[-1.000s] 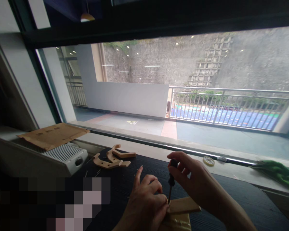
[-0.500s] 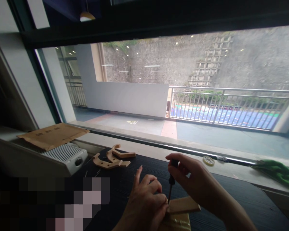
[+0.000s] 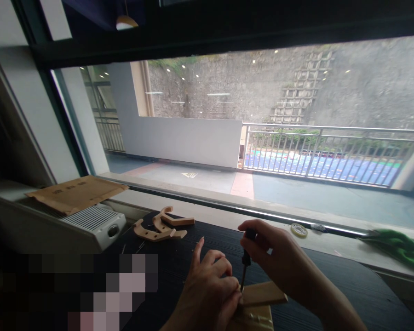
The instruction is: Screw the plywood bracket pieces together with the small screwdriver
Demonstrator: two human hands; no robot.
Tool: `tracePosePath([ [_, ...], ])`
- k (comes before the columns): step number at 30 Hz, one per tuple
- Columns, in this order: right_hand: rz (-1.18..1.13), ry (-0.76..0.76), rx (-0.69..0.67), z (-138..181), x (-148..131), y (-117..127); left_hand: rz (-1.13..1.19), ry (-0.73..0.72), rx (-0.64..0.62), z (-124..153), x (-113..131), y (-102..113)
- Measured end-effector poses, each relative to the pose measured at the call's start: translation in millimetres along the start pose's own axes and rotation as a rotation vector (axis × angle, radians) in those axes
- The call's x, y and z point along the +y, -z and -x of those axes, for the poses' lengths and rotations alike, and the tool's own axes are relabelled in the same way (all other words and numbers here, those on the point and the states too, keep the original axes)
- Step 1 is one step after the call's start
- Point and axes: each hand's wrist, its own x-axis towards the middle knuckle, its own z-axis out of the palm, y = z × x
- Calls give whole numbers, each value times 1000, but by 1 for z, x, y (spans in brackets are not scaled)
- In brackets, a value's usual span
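My right hand (image 3: 267,241) is closed around the black handle of a screwdriver (image 3: 247,256), which stands nearly upright. Its shaft runs down to the left end of a light wooden piece (image 3: 265,294), close to my left fingertips. That piece rests on a yellowish block (image 3: 253,319) at the bottom edge of the view. With thumb and fingers pinched at the wood's left end, my left hand (image 3: 212,282) steadies it beside the screwdriver tip; its little finger sticks up. The tip's exact contact is hidden by the fingers.
Several curved wooden pieces with holes (image 3: 162,225) lie on the dark table (image 3: 348,285), with small screws nearby. A brown envelope (image 3: 77,193) rests on a white appliance (image 3: 96,225) at left. Along the windowsill are a tape roll (image 3: 298,230) and a green cloth (image 3: 396,248).
Almost nothing differs. Both hands, the screwdriver and the wooden piece keep their places, apart from a very slight shift of the right hand's fingers on the handle.
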Motion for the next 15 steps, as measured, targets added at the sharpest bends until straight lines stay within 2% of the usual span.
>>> tracePosePath([
  [5, -90, 19, -59, 4, -1, 6, 0, 8, -5, 0, 2, 1],
  [9, -170, -32, -86, 3, 4, 3, 1, 9, -2, 0, 3, 1],
  [15, -220, -107, -55, -1, 9, 1, -3, -8, 10, 0, 2, 3],
])
